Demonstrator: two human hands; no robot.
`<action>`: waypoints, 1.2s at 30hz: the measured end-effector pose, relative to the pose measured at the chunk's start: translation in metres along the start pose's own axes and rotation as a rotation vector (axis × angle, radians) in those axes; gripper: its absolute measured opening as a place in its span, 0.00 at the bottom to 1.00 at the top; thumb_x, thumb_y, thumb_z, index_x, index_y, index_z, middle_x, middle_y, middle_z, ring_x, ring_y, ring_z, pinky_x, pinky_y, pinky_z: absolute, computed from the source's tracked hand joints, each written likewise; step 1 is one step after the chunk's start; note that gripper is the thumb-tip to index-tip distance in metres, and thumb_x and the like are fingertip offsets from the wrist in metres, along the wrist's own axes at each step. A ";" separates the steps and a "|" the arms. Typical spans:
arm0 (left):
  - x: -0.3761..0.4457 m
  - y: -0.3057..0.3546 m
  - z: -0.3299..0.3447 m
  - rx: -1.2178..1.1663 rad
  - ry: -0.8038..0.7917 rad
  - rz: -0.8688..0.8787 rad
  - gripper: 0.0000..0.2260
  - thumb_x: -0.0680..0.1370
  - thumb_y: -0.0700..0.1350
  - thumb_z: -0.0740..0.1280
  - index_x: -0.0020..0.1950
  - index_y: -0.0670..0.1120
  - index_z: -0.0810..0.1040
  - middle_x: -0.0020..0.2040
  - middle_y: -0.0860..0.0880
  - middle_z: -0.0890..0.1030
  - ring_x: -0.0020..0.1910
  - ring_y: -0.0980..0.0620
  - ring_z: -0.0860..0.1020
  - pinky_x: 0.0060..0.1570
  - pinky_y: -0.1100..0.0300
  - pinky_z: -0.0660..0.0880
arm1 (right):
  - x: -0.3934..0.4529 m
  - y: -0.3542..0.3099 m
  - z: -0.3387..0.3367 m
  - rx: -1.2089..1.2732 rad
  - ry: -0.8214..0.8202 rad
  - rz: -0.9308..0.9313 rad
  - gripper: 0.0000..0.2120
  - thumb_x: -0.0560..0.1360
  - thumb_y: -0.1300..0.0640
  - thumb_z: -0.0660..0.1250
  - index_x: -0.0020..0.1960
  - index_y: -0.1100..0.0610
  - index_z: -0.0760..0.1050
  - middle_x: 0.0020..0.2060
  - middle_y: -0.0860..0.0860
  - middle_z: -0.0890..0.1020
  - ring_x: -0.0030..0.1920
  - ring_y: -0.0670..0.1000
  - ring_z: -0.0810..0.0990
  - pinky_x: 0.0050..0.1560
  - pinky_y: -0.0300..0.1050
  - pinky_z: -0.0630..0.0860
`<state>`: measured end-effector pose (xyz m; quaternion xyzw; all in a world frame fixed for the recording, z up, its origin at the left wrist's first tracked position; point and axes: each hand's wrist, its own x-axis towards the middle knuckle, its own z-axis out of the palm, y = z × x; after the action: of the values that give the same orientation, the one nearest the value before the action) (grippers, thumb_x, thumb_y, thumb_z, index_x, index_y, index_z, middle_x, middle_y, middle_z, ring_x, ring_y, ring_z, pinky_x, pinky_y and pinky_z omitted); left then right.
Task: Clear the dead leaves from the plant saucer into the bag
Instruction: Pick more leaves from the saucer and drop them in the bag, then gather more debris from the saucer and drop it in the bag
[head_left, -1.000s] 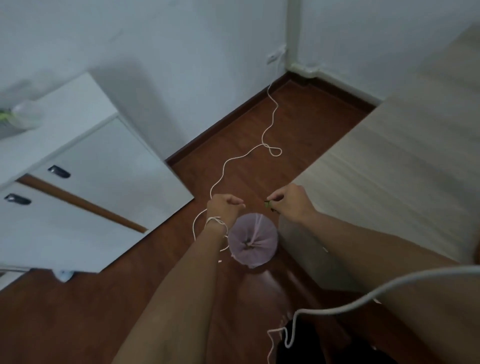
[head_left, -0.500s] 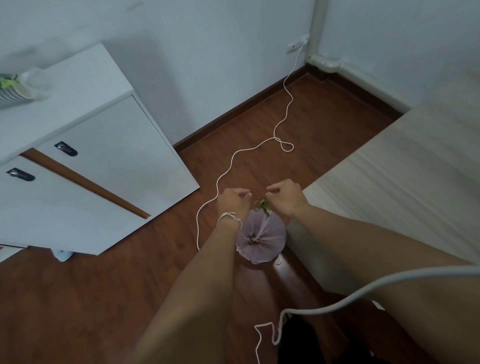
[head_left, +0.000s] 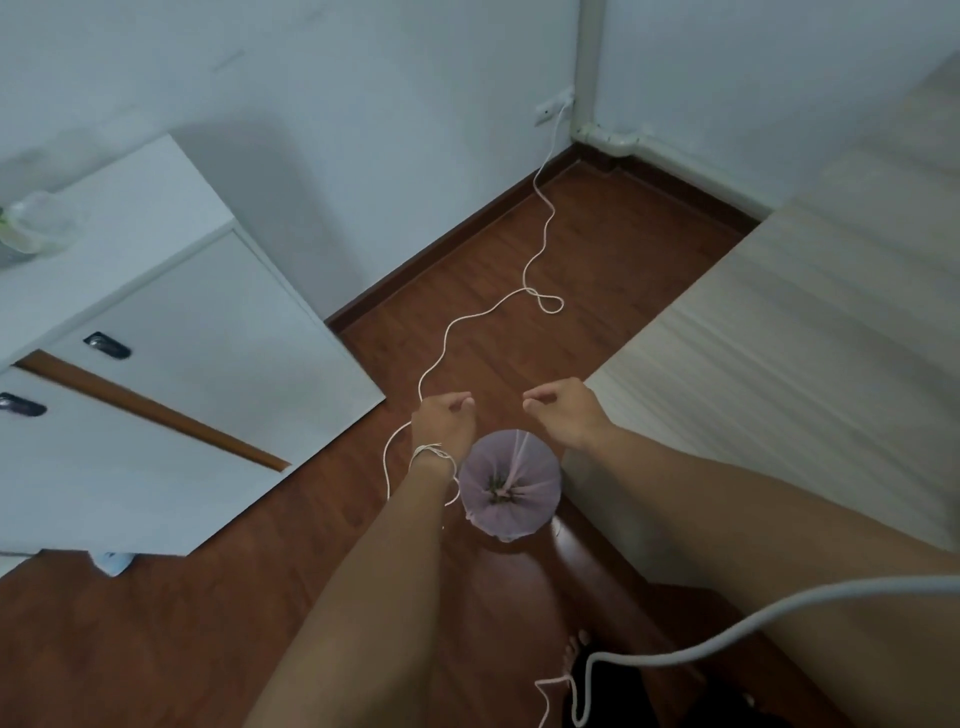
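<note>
Now the right hand, pinching green leaf scraps half a second ago, hovers loosely curled and empty above the lilac bag hanging under the left hand, with debris visible inside, suggesting that load is delivered.

No text, label, brand, number or sign can be read anywhere in the view. The white cabinet fronts are plain, the pale bag carries no print, and the clear bottle at the cabinet top's left edge is too blurred to show any lettering.
</note>
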<state>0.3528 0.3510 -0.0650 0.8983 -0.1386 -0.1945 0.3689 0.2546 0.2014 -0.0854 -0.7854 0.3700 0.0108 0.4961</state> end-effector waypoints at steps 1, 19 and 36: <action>0.000 0.004 0.002 0.008 -0.011 0.006 0.12 0.77 0.44 0.67 0.56 0.43 0.84 0.54 0.43 0.86 0.55 0.46 0.83 0.58 0.58 0.76 | -0.004 0.004 -0.007 0.008 0.017 -0.002 0.12 0.76 0.54 0.68 0.57 0.55 0.83 0.56 0.50 0.85 0.58 0.49 0.81 0.55 0.36 0.70; -0.118 0.231 0.216 0.156 -0.461 0.454 0.14 0.74 0.43 0.67 0.59 0.45 0.81 0.48 0.43 0.85 0.51 0.44 0.83 0.58 0.52 0.77 | -0.179 0.192 -0.282 0.171 0.553 0.248 0.09 0.76 0.57 0.70 0.52 0.60 0.84 0.50 0.54 0.86 0.51 0.52 0.83 0.53 0.44 0.76; -0.309 0.296 0.401 0.813 -1.096 0.943 0.16 0.75 0.44 0.68 0.63 0.47 0.80 0.63 0.44 0.81 0.63 0.43 0.77 0.65 0.53 0.73 | -0.348 0.361 -0.367 -0.233 0.296 0.519 0.10 0.72 0.52 0.69 0.50 0.56 0.82 0.52 0.54 0.84 0.55 0.55 0.81 0.55 0.44 0.75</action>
<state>-0.1332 0.0239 -0.0378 0.5869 -0.7204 -0.3644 -0.0615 -0.3409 0.0266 -0.0440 -0.7094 0.6224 0.0649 0.3243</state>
